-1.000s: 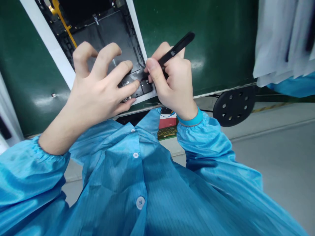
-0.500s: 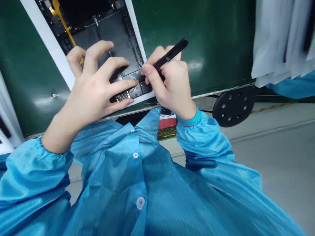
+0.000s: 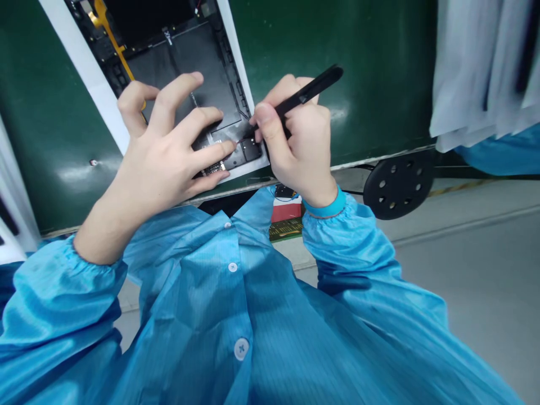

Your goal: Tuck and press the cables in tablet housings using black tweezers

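An opened tablet [image 3: 206, 50] with a white border lies at a slant on the green bench mat, its dark inner parts bare. My left hand [image 3: 162, 149] spreads over its lower end. The fingers are bent apart, with the lower ones touching down near a small circuit board [image 3: 217, 167]. At the tablet's lower right corner, my right hand [image 3: 301, 135] grips slim black tweezers [image 3: 310, 90], whose back end points up and right. Their tips are hidden by my fingers. A small black block [image 3: 251, 148] sits in the corner just below those fingers.
An orange flex cable [image 3: 112, 34] runs along the tablet's left side. The green mat [image 3: 371, 67] ends at the bench edge near my body. A black perforated disc [image 3: 399, 184] juts out below that edge. White sheets [image 3: 468, 73] hang at the right.
The tablet has shifted slightly right and down in view, with both hands still on it. The tweezers' back end has swung a little to the right.
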`<state>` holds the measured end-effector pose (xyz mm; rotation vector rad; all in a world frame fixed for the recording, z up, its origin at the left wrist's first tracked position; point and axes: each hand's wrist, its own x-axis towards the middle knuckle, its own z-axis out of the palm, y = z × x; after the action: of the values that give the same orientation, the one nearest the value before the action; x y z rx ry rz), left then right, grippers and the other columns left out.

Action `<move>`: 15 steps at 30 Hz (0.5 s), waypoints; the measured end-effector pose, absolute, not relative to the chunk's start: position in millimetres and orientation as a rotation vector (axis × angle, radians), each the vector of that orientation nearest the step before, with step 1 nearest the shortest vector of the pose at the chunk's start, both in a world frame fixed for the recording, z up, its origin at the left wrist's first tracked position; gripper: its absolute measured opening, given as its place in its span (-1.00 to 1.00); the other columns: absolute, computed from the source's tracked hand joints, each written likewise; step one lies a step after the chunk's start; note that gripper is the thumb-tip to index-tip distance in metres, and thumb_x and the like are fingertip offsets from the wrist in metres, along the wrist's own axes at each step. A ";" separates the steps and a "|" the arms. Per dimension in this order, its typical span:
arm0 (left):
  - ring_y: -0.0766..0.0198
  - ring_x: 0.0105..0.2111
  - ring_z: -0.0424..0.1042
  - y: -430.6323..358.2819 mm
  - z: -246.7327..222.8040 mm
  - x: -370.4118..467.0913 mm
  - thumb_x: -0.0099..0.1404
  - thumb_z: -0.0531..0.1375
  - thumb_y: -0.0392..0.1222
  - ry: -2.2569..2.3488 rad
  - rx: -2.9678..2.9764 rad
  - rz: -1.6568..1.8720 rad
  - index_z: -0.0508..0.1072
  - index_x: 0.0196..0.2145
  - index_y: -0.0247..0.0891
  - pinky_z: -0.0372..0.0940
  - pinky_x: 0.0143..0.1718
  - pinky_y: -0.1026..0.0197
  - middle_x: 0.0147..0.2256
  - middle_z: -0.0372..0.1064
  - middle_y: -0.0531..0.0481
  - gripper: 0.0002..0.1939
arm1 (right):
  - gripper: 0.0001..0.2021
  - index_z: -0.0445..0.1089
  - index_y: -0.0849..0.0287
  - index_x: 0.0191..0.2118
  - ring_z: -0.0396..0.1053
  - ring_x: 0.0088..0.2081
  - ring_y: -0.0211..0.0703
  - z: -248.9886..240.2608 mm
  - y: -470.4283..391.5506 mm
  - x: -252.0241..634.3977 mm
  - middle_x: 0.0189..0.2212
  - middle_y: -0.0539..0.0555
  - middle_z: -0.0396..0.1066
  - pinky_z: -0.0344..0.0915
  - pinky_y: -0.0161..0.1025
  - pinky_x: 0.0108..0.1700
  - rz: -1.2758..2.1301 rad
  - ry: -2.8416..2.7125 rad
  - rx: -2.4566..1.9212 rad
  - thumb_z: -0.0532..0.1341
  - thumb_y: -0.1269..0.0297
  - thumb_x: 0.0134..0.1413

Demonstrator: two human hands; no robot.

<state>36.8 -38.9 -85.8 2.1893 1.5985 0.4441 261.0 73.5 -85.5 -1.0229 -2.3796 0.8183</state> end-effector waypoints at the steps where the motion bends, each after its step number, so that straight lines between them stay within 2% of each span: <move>1: -0.31 0.61 -0.07 -38.7 -85.8 37.6 0.59 0.23 0.04 1.601 2.162 0.463 0.56 0.27 0.15 -0.06 0.55 -0.54 0.43 0.31 -0.03 -0.64 | -0.50 0.36 -0.06 -0.29 0.48 0.00 0.10 -85.7 73.2 261.1 -0.30 0.12 0.49 0.39 0.07 0.30 0.835 -2.373 -1.025 -0.08 -0.20 0.58; 5: -0.33 0.61 -0.08 -36.8 -87.2 39.8 0.54 0.29 -0.02 1.590 2.075 0.515 0.53 0.30 0.15 -0.17 0.56 -0.57 0.45 0.28 -0.02 -0.59 | -0.58 0.33 -0.05 -0.30 0.46 -0.02 0.12 -85.5 72.7 260.7 -0.30 0.12 0.49 0.35 0.10 0.30 0.879 -2.356 -0.979 -0.03 -0.09 0.59; 10: -0.39 0.63 -0.21 -30.5 -86.4 39.4 0.48 0.33 -0.07 1.544 2.104 0.503 0.47 0.36 0.04 -0.31 0.55 -0.64 0.52 0.16 -0.05 -0.47 | -0.63 0.27 -0.03 -0.31 0.44 -0.03 0.12 -85.5 71.0 258.8 -0.28 0.10 0.46 0.20 0.13 0.31 0.832 -2.336 -1.056 -0.01 0.01 0.60; 15: -0.38 0.63 -0.22 -25.0 -84.6 39.9 0.46 0.31 -0.08 1.519 2.138 0.479 0.50 0.35 0.03 -0.18 0.52 -0.63 0.53 0.13 -0.05 -0.47 | -0.59 0.26 0.00 -0.28 0.45 -0.11 0.04 -85.9 70.4 257.7 -0.36 0.05 0.40 0.23 0.06 0.22 0.733 -2.392 -1.043 -0.10 0.01 0.64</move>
<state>39.9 -25.0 -84.6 2.1377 1.5195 0.4793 257.7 70.4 -85.9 -1.0427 -2.3922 0.7333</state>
